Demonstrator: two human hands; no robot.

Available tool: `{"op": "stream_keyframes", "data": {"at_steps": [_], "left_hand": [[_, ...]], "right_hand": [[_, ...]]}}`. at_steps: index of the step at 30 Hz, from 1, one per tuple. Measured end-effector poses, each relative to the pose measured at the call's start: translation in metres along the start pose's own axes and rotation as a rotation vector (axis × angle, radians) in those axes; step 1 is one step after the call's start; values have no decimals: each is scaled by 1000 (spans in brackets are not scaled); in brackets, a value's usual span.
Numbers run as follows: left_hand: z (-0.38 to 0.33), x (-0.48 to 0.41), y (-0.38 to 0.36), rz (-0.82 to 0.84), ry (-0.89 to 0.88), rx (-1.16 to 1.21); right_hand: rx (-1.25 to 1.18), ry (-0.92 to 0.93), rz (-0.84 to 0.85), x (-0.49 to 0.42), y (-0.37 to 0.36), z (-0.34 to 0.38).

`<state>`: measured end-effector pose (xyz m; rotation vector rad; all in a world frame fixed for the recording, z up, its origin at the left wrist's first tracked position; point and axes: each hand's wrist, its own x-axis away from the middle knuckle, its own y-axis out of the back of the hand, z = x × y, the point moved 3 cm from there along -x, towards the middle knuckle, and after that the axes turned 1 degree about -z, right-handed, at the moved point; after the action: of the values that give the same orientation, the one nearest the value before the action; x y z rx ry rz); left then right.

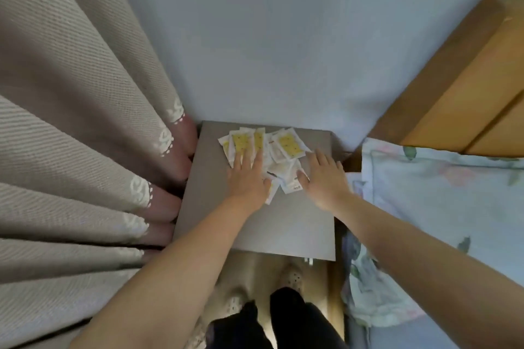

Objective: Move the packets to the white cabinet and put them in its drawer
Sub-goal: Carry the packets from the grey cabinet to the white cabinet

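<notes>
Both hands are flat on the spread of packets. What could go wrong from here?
1. The packets lie loose and overlapping. With the left hand and right hand only pressing flat on them, some may slide out or be left behind when gathered.
2. The pile sits near the back of the grey top, by the wall. A push away could send packets over the back edge or toward the curtain.

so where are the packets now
Head view, centre: packets lie on the grey top, far end by the wall, under the left hand and right hand.
</notes>
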<state>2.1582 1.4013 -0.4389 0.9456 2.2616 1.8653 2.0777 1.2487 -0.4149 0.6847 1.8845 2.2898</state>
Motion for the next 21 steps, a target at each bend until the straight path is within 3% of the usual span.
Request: {"op": "stream_keyframes", "data": {"at_steps": [6,11,13,17,21], "left_hand": [[50,-61,-73,159,65,26],[75,-115,-94,68,132,99],[84,-140,-97,-10,238,285],[102,-181,-100,-150,612,771],[112,-209,-104,-136,695,667]], "right_hand": [[-9,-16,196,-66,-88,-1],[-14,17,235,-115,-130,10],[-12,40,189,-140,-138,15],[-79,-60,138,-193,-149,15],[-74,-88,160,-207,-166,12]]}}
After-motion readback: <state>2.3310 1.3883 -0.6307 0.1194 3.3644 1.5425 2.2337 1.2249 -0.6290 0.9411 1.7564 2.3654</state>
